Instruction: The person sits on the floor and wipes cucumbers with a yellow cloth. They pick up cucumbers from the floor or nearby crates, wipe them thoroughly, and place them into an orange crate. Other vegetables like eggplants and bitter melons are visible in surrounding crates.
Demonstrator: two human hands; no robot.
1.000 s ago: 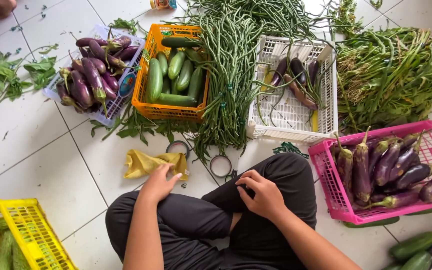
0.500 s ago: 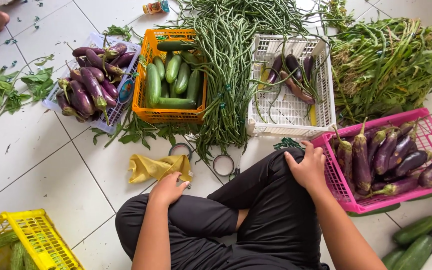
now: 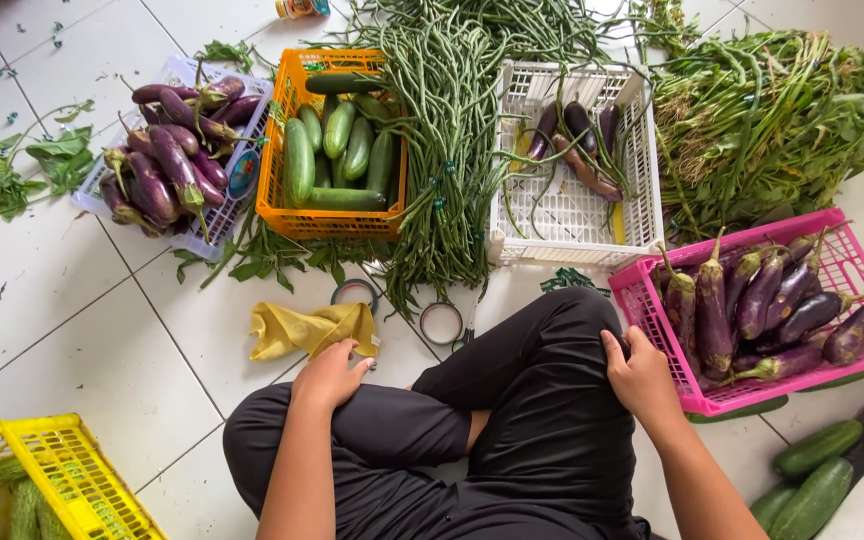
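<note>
I sit cross-legged on white floor tiles in black trousers. My left hand [image 3: 330, 375] rests on my left knee, fingers loose, next to a crumpled yellow cloth [image 3: 310, 329]. My right hand [image 3: 642, 373] lies on my right knee, touching the near rim of a pink crate [image 3: 652, 330] full of purple eggplants [image 3: 752, 300]. Neither hand holds anything.
Ahead lie an orange crate of cucumbers [image 3: 337, 150], a heap of long beans [image 3: 452, 140], a white crate [image 3: 572, 210] with a few eggplants, a lilac tray of eggplants [image 3: 167, 155] and leafy greens [image 3: 762, 120]. A yellow crate [image 3: 62, 480] sits near left; loose cucumbers [image 3: 812, 475] near right. Two tape rolls [image 3: 440, 322] lie by the cloth.
My right hand has moved from the middle of my lap out to the right knee, up against the pink crate. My left hand stays on the left knee.
</note>
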